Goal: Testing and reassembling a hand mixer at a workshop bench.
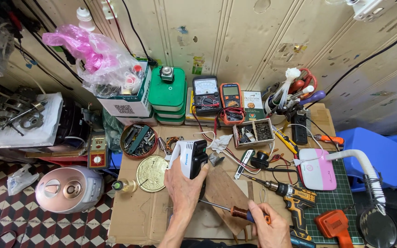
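My left hand point(182, 188) grips a white and black handheld device point(190, 157) and holds it upright over the cardboard-covered bench point(136, 216). My right hand point(272, 229) holds a screwdriver point(235, 211) with an orange and blue handle. Its shaft points left, and the tip reaches the lower end of the device near my left wrist. A wooden board point(223, 190) lies under both hands.
A yellow cordless drill point(295, 197), a pink and white box point(317, 168), an orange tool point(334, 225) and a magnifier on a hose point(377, 225) lie on the right. Two multimeters point(219, 97), green tins point(167, 95), a round parts tin point(138, 140) and a brass disc point(151, 173) stand behind.
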